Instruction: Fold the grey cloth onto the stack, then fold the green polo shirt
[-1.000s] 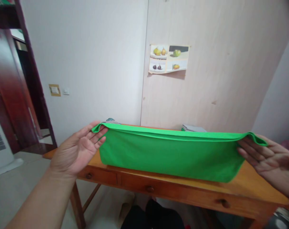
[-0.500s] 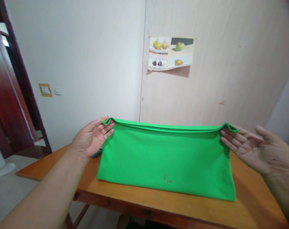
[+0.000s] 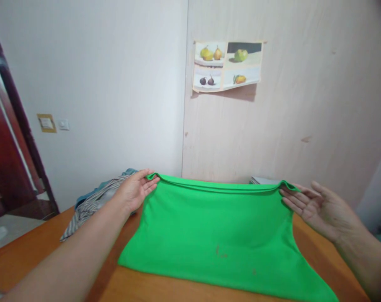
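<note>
Fingers (image 3: 150, 184) of the left hand (image 3: 132, 195): they are gripping the upper left corner of the green cloth (image 3: 221, 222), with the folded edge pinched between them.
Right hand (image 3: 322, 212): its fingers hold the upper right corner, the edge being caught among them; the thumb stands up, apart from the cloth, and the palm is turned to the camera.
Green cloth: it is stretched between the two hands, over the counter (image 3: 165, 290); its upper edge is raised and sags a little in the middle, showing layers, and its lower part spreads wider toward the near side.
Marks on the cloth: some small brownish marks (image 3: 221, 251) are near the lower middle.
Left side of the counter: a striped cloth (image 3: 88, 207) lies in a heap together with a blue cloth (image 3: 97, 191), partly hidden behind the left arm.
Behind the cloth: some papers (image 3: 265, 181) show above its edge, near the right hand.
Wall: a sheet with four fruit pictures (image 3: 226, 67) is fixed there, its lower edge curling; two switch plates (image 3: 46, 123) are farther left, near the dark red door (image 3: 3, 159).
</note>
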Motion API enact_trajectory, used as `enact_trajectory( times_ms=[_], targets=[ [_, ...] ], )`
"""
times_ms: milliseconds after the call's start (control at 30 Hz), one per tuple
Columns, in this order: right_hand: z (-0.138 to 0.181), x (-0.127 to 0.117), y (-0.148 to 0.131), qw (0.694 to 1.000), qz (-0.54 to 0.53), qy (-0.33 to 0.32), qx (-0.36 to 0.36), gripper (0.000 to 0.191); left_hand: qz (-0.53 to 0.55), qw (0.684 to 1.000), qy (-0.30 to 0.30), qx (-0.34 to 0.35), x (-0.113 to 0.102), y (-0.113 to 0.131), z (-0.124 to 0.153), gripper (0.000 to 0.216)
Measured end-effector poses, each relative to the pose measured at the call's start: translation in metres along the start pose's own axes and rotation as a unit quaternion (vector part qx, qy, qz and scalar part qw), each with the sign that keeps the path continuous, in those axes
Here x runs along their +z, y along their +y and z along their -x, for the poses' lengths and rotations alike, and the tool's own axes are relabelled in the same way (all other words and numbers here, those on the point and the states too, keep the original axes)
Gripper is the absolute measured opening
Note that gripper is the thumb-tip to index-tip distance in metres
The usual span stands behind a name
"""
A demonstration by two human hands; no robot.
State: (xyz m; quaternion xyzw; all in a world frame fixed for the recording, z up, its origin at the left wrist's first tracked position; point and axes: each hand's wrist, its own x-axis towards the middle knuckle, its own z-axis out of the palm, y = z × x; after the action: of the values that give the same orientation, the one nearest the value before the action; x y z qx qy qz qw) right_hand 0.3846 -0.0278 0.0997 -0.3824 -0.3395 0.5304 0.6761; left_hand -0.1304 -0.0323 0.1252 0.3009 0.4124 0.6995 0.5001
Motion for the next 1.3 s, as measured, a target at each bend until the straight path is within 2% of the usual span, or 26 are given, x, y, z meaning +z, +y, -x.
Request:
enact_trajectory(
  times_ms=[100, 167, 267, 400, 600, 667, 767, 933, 1033, 1167, 1300],
  targets=[
    [-0.011, -0.014, 0.024, 0.999, 0.011, 0.020, 0.036, 0.029, -0.035, 0.998, 0.030, -0.048, -0.006, -0.026, -0.008, 0.008],
    [-0.019, -0.025, 0.040, 0.998, 0.036, 0.026, 0.035, 0.026, -0.040, 0.995, 0.047, -0.077, -0.012, -0.042, -0.011, 0.009],
    [-0.030, -0.037, 0.055, 0.997, 0.044, 0.024, 0.052, 0.023, -0.035, 0.993, 0.068, -0.089, -0.017, -0.057, -0.015, 0.009],
    [-0.046, -0.040, 0.056, 0.998, 0.022, 0.033, 0.045, 0.007, -0.005, 0.996, 0.076, -0.048, -0.012, -0.055, -0.024, 0.009],
    [-0.079, -0.020, 0.042, 0.996, 0.002, 0.063, 0.056, 0.006, 0.039, 0.996, 0.082, 0.017, 0.015, -0.033, -0.057, 0.010],
    [-0.090, -0.012, 0.045, 0.995, 0.009, 0.071, 0.065, 0.008, 0.030, 0.994, 0.103, 0.011, 0.022, -0.038, -0.071, 0.009],
    [-0.098, -0.005, 0.061, 0.989, 0.033, 0.100, 0.099, 0.007, 0.007, 0.990, 0.136, -0.019, 0.025, -0.059, -0.087, 0.009],
    [-0.098, -0.009, 0.088, 0.979, 0.069, 0.127, 0.144, 0.009, -0.010, 0.986, 0.158, -0.046, 0.015, -0.091, -0.089, 0.009],
    [-0.101, -0.014, 0.086, 0.977, 0.084, 0.131, 0.148, 0.008, -0.009, 0.987, 0.156, -0.043, 0.013, -0.086, -0.086, 0.012],
    [-0.115, -0.012, 0.074, 0.978, 0.085, 0.124, 0.143, 0.004, 0.003, 0.990, 0.139, -0.018, 0.021, -0.070, -0.093, 0.010],
    [-0.128, -0.010, 0.084, 0.977, 0.094, 0.126, 0.144, 0.005, -0.024, 0.988, 0.149, -0.044, 0.027, -0.081, -0.106, 0.013]
  ],
)
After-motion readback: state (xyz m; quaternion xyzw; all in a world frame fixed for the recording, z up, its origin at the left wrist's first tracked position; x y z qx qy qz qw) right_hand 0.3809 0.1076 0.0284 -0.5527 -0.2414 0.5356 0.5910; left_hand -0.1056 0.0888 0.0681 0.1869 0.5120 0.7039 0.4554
